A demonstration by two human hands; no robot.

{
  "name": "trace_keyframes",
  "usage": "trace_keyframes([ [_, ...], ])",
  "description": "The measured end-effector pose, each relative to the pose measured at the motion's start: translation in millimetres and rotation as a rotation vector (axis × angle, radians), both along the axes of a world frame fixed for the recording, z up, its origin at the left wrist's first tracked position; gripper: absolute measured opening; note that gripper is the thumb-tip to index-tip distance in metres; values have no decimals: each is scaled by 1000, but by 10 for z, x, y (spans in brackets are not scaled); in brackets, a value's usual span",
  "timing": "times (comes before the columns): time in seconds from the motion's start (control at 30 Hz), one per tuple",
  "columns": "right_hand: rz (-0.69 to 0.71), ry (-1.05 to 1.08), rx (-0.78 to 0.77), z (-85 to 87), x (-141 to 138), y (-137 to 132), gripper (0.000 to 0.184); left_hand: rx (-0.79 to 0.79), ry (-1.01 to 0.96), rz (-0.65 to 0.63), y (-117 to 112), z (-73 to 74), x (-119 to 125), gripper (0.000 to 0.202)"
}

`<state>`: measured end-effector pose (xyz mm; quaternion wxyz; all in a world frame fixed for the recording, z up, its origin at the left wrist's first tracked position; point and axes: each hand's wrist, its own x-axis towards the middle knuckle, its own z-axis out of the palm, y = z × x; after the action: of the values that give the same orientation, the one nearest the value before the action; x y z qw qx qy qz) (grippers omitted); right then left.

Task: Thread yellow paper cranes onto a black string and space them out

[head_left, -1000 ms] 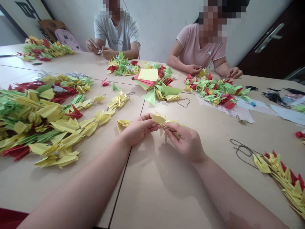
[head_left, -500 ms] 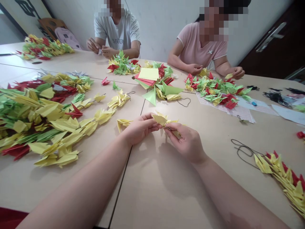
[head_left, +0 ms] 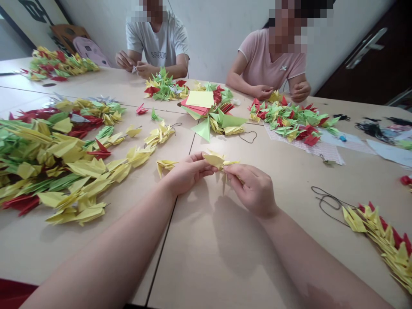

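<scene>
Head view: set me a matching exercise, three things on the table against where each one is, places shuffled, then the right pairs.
Things:
1. yellow folded crane
2. stack of flat paper sheets
3. black cord

Places:
A. lying looped on the table, right of the right hand, beside the yellow-and-red crane string
B. pinched between the left hand and the right hand
C. far middle of the table, among green and yellow folded pieces

Pairs: 1-B, 2-C, 3-A.
</scene>
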<state>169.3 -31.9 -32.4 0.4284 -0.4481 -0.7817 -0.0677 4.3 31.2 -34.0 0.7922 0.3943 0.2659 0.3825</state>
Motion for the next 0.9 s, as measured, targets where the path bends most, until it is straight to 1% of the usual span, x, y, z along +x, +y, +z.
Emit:
trace_keyframes([
  [0.13, 15, 59, 3, 1, -9, 4, 16, 7, -3, 6, 0, -7, 4, 6],
  [0.3, 106, 160, -75, 3, -16, 29, 17, 9, 1, 78, 18, -32, -6, 12],
  [0.5, 93, 188, -50, 44, -15, -24, 14, -1, -27, 85, 20, -26, -10, 12],
  [0.57, 98, 200, -67, 56, -19, -56, 14, -3, -41, 92, 20, -23, -12, 11],
  [0.67, 86, 253, -132, 57, -23, -71, 10, 3, -39, 101, 21, -21, -16, 9],
  [0.8, 53, 333, -220, 21, -6, -25, 4, 15, -28, 96, 24, -28, -19, 11],
  [0.9, 127, 435, -343, -17, 2, 3, 4, 22, -24, 105, 29, -41, -20, 11],
])
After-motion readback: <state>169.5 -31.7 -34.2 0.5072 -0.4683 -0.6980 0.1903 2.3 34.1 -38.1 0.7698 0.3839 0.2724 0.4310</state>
